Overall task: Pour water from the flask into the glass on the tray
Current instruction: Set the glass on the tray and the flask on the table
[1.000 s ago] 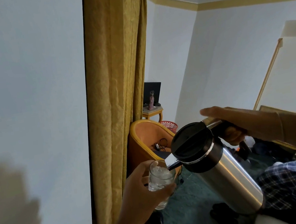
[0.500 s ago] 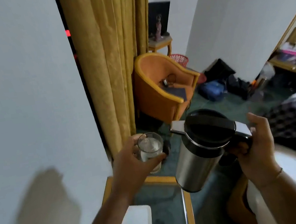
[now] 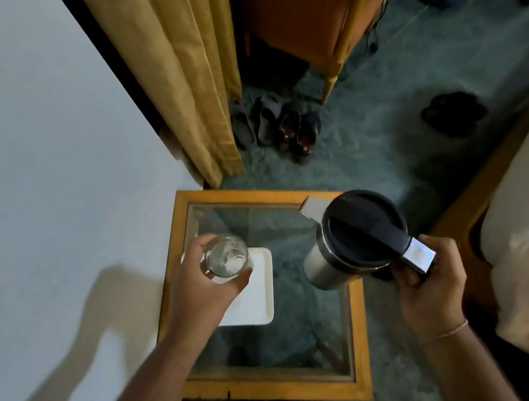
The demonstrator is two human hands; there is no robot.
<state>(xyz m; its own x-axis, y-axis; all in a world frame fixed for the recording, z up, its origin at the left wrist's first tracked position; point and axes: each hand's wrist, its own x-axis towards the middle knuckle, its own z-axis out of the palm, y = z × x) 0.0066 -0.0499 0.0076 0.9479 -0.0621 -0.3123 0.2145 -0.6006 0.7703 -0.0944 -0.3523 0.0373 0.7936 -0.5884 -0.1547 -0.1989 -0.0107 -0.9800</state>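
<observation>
Left of centre: glass gripped in left hand, now lowered above far corner of white tray; whether touching tray cannot be told. A second earlier glass was raised at flask spout. Judged: pouring finished, set-down under way. Glass clear, upright; water level cannot be told.

Centre: tray lies on glass-topped side table.

Right of centre: steel flask, black lid, returned near upright, handle clasped by right hand.

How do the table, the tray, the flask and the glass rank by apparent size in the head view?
1. Table
2. Tray and flask: similar; the flask is held nearer the camera, so unsure.
3. Glass
</observation>
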